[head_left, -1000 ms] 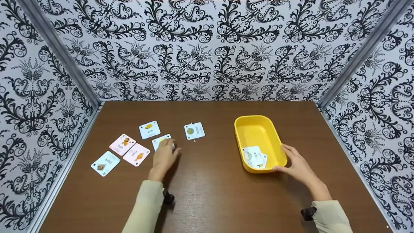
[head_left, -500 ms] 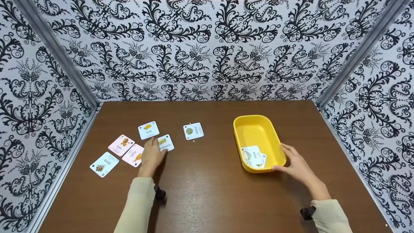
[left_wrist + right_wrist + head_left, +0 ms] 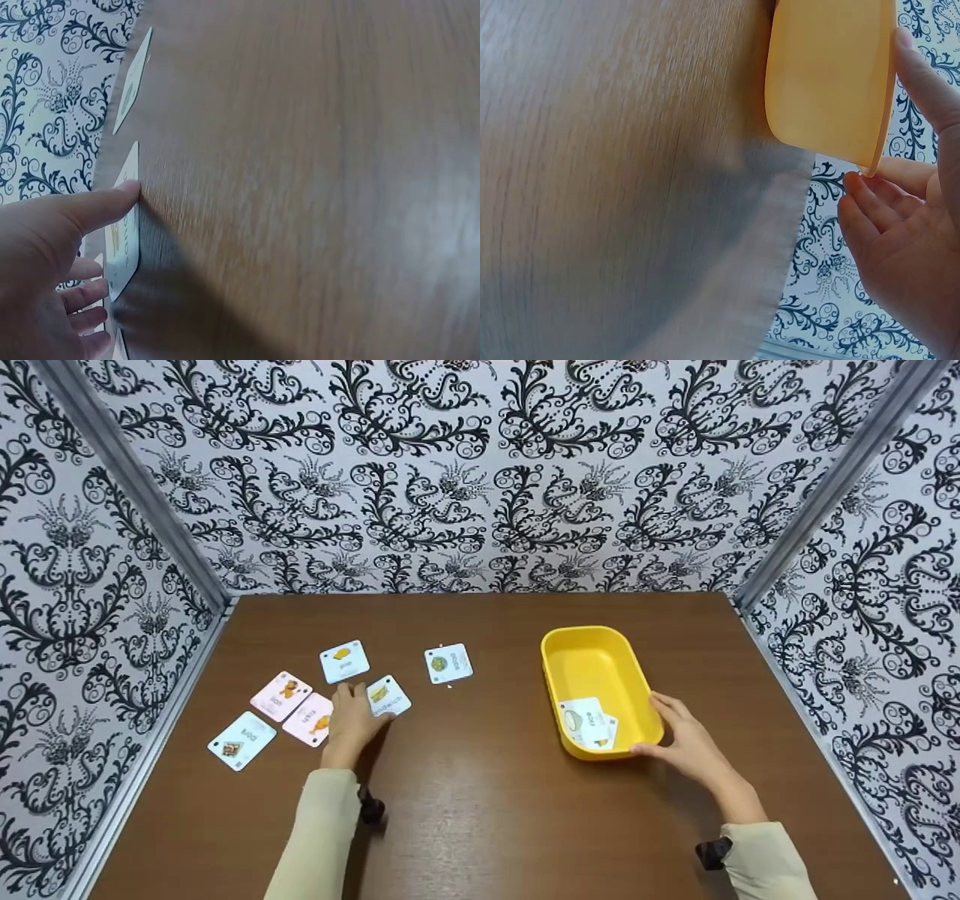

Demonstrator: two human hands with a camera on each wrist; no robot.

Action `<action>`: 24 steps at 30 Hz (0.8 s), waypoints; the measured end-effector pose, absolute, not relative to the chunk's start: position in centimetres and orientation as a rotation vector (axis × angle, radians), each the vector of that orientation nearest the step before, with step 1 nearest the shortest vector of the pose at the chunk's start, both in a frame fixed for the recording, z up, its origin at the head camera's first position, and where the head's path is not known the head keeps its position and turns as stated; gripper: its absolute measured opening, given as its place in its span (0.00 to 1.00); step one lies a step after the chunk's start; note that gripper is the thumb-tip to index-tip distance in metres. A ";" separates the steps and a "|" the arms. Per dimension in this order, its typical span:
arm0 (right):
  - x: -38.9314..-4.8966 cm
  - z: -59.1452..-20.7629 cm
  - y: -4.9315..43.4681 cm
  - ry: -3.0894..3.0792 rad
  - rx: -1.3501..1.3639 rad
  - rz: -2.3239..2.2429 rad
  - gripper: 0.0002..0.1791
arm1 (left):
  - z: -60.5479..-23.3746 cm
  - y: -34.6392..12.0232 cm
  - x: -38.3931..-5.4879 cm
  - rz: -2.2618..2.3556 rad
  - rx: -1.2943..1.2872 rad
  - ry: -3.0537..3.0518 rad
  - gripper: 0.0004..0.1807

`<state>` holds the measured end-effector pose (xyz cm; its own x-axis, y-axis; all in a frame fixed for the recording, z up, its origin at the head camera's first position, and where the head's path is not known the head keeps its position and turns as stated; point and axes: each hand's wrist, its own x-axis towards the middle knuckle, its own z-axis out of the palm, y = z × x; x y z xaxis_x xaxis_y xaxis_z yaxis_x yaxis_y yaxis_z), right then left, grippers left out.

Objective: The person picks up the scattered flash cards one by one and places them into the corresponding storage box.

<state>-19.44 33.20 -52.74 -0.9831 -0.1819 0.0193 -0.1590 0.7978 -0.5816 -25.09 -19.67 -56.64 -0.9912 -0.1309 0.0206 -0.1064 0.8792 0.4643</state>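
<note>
From overhead, the left hand [image 3: 349,724], fingers slack, touches the sandwich card [image 3: 390,694] toward the left edge of the worktop [image 3: 487,787]; the right hand [image 3: 688,744] grips the yellow tray [image 3: 596,664], nearer the right. Left wrist: thumb against card. Right wrist: fingers at tray corner.

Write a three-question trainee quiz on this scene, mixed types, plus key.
1. Fill in: the rice card lies inside the ____ bin.
2. True or false: the thumb of the left hand is at the sandwich card.
3. Count: how many cards show outside the bin?

Key:
1. Yellow.
2. True; the head and left wrist views both show it.
3. Six.
</note>
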 end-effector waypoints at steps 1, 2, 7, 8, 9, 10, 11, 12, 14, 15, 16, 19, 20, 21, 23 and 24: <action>-19.4 -52.7 33.2 2.942 -0.273 -0.944 0.54 | -56.6 -19.6 -25.1 -0.750 0.193 -2.995 0.46; -19.4 -52.7 33.2 2.940 -0.266 -0.937 0.54 | -56.6 -19.6 -25.0 -0.760 0.197 -2.995 0.46; -19.4 -52.7 33.2 2.942 -0.261 -0.934 0.54 | -56.4 -19.2 -25.0 -0.794 0.206 -2.970 0.45; -19.4 -52.7 33.2 2.942 -0.262 -0.934 0.54 | -56.4 -19.1 -25.0 -0.798 0.208 -2.962 0.44; -19.4 -52.7 33.2 2.944 -0.265 -0.936 0.54 | -56.3 -19.0 -25.0 -0.808 0.211 -2.956 0.44; -19.4 -52.7 33.1 2.946 -0.269 -0.936 0.54 | -56.2 -18.8 -25.1 -0.822 0.215 -2.947 0.44; -19.4 -52.7 33.1 2.948 -0.273 -0.937 0.54 | -56.2 -18.8 -25.1 -0.841 0.221 -2.942 0.43; -19.4 -52.7 33.1 2.951 -0.277 -0.938 0.54 | -56.2 -18.7 -25.2 -0.860 0.228 -2.935 0.42; -19.4 -52.7 33.1 2.955 -0.282 -0.943 0.54 | -56.1 -18.5 -25.2 -0.909 0.245 -2.923 0.40; -19.4 -52.7 33.1 2.958 -0.285 -0.943 0.54 | -56.1 -18.5 -25.2 -0.924 0.250 -2.917 0.39; -19.4 -52.7 33.1 2.961 -0.287 -0.942 0.54 | -56.1 -18.4 -25.3 -0.937 0.256 -2.913 0.37; -19.4 -52.7 33.1 2.965 -0.289 -0.946 0.54 | -56.1 -18.3 -25.3 -0.965 0.269 -2.905 0.35; -19.3 -52.7 33.1 2.965 -0.290 -0.947 0.53 | -56.1 -18.3 -25.3 -0.972 0.275 -2.903 0.35; -19.4 -52.7 33.1 2.964 -0.290 -0.948 0.54 | -56.1 -18.3 -25.2 -0.980 0.285 -2.904 0.35; -19.3 -52.7 33.1 2.960 -0.289 -0.952 0.54 | -56.1 -18.2 -25.2 -0.986 0.296 -2.905 0.35; -19.3 -52.7 33.1 2.959 -0.287 -0.953 0.54 | -56.1 -18.1 -25.2 -0.991 0.303 -2.903 0.35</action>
<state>-19.32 33.08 -52.67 -0.9829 -0.1804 0.0371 -0.1681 0.7967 -0.5805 -25.18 -18.13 -56.10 -0.9790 -0.2038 -0.0077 -0.1660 0.7744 0.6106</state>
